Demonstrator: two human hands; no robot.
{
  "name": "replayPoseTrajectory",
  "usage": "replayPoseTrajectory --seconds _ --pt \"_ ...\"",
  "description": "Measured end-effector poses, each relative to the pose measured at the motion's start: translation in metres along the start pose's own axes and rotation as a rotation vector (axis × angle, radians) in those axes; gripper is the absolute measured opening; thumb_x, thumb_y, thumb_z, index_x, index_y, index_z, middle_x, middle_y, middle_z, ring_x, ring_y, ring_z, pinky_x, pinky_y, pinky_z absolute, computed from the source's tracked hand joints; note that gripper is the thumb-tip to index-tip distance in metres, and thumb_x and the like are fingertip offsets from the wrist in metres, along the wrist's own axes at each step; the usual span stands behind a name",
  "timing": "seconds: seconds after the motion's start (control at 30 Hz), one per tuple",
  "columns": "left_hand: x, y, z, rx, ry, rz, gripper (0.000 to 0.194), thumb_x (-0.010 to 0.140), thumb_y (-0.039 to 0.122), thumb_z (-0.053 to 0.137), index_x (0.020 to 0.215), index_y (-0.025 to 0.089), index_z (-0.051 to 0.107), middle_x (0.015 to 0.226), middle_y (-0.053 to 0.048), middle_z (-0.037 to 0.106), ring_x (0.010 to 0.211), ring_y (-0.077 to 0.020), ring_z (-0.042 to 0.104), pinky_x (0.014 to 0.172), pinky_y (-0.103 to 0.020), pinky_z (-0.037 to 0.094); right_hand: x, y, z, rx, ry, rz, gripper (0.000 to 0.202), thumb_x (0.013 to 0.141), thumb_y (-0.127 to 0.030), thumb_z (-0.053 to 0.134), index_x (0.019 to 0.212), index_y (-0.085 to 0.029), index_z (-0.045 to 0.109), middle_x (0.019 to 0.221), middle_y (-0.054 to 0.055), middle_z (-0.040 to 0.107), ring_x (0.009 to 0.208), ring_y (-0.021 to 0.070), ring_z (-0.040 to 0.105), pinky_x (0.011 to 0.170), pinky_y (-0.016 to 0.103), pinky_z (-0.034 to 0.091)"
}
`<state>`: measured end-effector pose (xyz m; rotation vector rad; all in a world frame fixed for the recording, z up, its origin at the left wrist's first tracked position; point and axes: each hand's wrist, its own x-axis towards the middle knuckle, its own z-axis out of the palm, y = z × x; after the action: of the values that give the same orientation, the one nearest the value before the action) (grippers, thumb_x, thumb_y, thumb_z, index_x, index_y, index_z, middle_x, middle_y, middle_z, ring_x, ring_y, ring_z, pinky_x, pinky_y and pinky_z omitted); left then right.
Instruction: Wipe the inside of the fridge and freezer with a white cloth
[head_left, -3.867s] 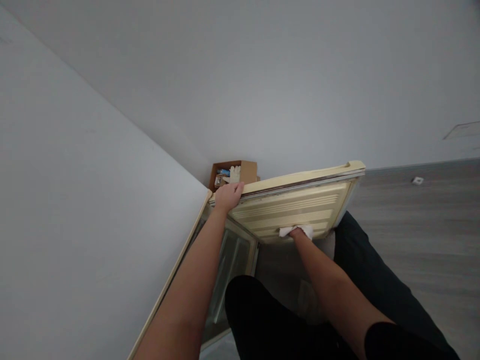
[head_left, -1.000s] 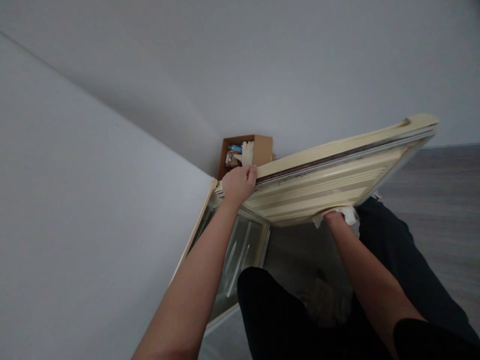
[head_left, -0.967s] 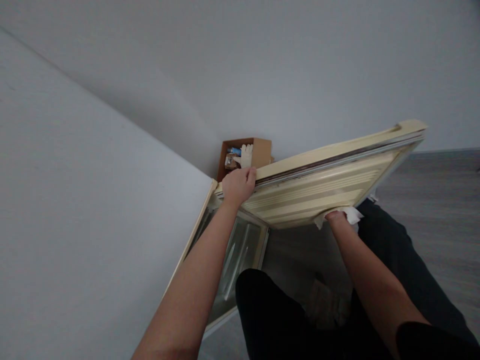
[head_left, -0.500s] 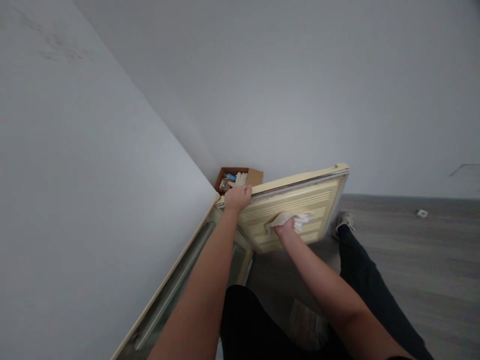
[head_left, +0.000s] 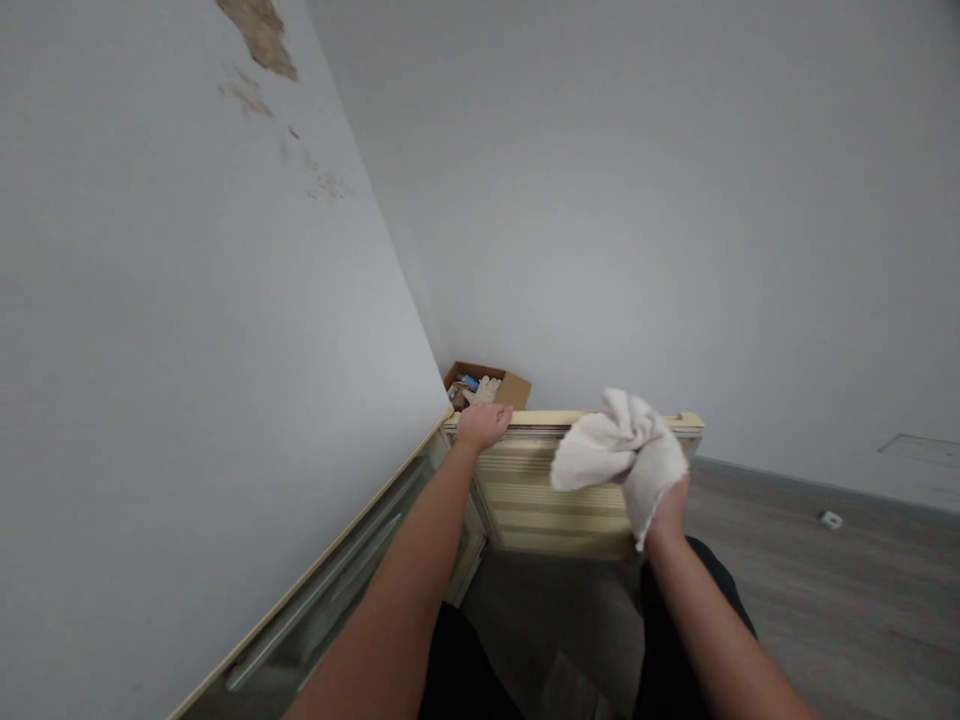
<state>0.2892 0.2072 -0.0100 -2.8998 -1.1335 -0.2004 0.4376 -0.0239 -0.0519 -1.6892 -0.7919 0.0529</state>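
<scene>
A cream-coloured fridge-like door (head_left: 559, 510) stands open, its ribbed inner panel facing me and a seal strip running along its edge. My left hand (head_left: 484, 426) is closed over the door's top edge near the hinge side. My right hand (head_left: 670, 512) grips a crumpled white cloth (head_left: 622, 448), lifted in front of the door's upper right part. The cloth covers most of the fingers and hides part of the panel. To the left, the cream-edged cabinet (head_left: 352, 560) shows its glassy shelves or trays inside.
Behind the door, a cardboard box (head_left: 515, 391) holds gloves and small items in the corner. A large white surface (head_left: 225, 350) with a brown peeled patch (head_left: 262, 38) fills the left. A small white object (head_left: 831, 520) lies on the grey floor (head_left: 795, 590) by the wall.
My right hand has lifted the cloth off the inner panel, up and to the right. My left hand stays on the door's top edge. The view has tilted, and my right leg is closer in.
</scene>
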Motion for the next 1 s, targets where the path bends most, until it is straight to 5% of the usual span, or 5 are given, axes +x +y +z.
replayPoseTrajectory --seconds 0.1,0.27,0.43,0.8,1.0 --pt "-0.006 0.002 -0.002 -0.029 0.015 -0.011 0.056 0.101 0.045 0.027 0.112 0.021 0.077 0.113 -0.015 0.075 0.108 -0.0276 0.069 0.091 -0.037 0.049 0.036 0.023 -0.061 -0.32 0.119 -0.088 0.046 0.091 -0.035 0.032 0.107 -0.01 0.067 0.1 0.018 0.07 0.099 0.0304 0.064 0.091 0.041 0.049" --pt "-0.01 0.005 -0.003 -0.04 0.036 -0.031 0.055 0.1 0.043 0.03 0.109 0.019 0.078 0.115 -0.015 0.075 0.111 -0.0287 0.068 0.095 -0.039 0.049 0.075 0.029 -0.076 -1.063 -0.339 -0.11 0.047 0.097 -0.031 0.029 0.095 -0.012 0.071 0.093 0.022 0.072 0.091 0.0313 0.069 0.089 0.042 0.047" --pt "-0.007 0.002 -0.005 -0.03 0.034 -0.05 0.054 0.098 0.048 0.034 0.105 0.022 0.081 0.108 -0.015 0.077 0.105 -0.0299 0.07 0.088 -0.04 0.052 0.094 0.031 -0.065 -1.012 -0.678 -0.073 0.06 0.1 -0.049 0.023 0.101 -0.016 0.072 0.104 0.021 0.073 0.103 0.0344 0.069 0.085 0.042 0.049" --pt "0.003 0.004 -0.001 -0.069 0.036 -0.1 0.057 0.1 0.048 0.029 0.101 0.021 0.08 0.102 -0.015 0.077 0.099 -0.0285 0.071 0.085 -0.04 0.052 0.137 0.083 -0.065 -1.153 -0.838 -0.514 0.052 0.091 -0.037 0.039 0.138 -0.041 0.061 0.125 0.016 0.067 0.098 0.0388 0.069 0.085 0.054 0.053" --pt "0.006 0.003 0.006 -0.039 0.057 -0.112 0.053 0.101 0.044 0.032 0.1 0.02 0.08 0.099 -0.014 0.077 0.095 -0.0263 0.072 0.083 -0.036 0.052 0.142 0.078 -0.064 -1.085 -0.806 -0.458 0.056 0.087 -0.052 0.045 0.135 -0.03 0.064 0.123 0.02 0.068 0.094 0.0398 0.069 0.083 0.053 0.054"
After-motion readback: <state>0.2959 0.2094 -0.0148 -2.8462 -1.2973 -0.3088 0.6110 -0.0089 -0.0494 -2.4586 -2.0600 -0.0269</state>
